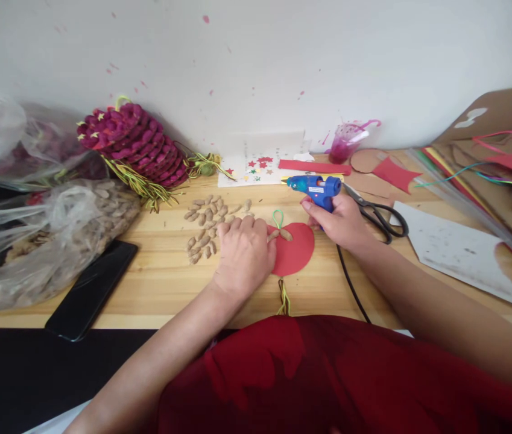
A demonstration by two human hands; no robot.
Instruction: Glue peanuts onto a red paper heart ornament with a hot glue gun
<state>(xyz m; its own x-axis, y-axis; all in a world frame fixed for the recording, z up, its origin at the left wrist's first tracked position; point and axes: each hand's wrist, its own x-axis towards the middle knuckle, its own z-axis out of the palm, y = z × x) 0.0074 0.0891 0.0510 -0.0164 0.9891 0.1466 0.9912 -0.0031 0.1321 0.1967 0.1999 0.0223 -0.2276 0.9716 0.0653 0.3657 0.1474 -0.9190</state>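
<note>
My right hand (344, 217) is wrapped around the handle of a blue hot glue gun (321, 188), whose nozzle points left. A red paper disc (298, 256) lies flat on the table, with a green loop (278, 218) at its top and a yellow-and-brown tassel (284, 298) below. Over the disc's left edge, my left hand (246, 253) is curled, its thumb and finger closed on a peanut (273, 234). A second peanut (286, 235) rests on the disc right beside it. Loose peanuts (204, 220) are spread left of this hand, which partly hides them.
Black scissors (380, 220) lie right of the glue gun, whose cord (350, 280) runs to the front edge. At left are a bag of peanuts (70, 235), a phone (93, 289) and a purple peanut craft (140, 144). Star stickers (260, 163) lie at the back.
</note>
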